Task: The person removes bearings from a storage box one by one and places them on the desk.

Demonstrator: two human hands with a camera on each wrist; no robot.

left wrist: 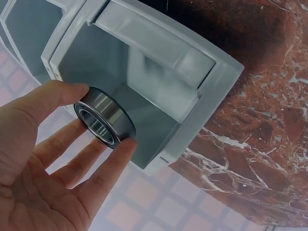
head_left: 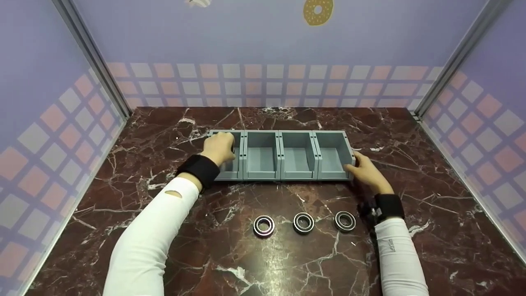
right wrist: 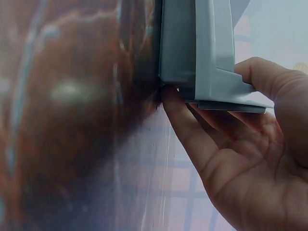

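Observation:
My left hand (head_left: 220,148) pinches a metal ball bearing (left wrist: 107,117) between thumb and fingers. In the left wrist view the bearing is tilted at the opening of the leftmost compartment of a grey-blue four-bin organizer (head_left: 262,176). At the organizer's right end, my right hand (head_left: 367,170) grips the side wall, thumb over the rim and fingers against the outer face, as the right wrist view shows. In the head view the left hand covers part of the leftmost bin, and the other bins show bare floors.
Three more bearings lie in a row on the dark red marble table in front of the organizer: a left one (head_left: 264,226), a middle one (head_left: 303,223) and a right one (head_left: 344,221). Patterned walls (head_left: 263,41) enclose the table at the back and sides.

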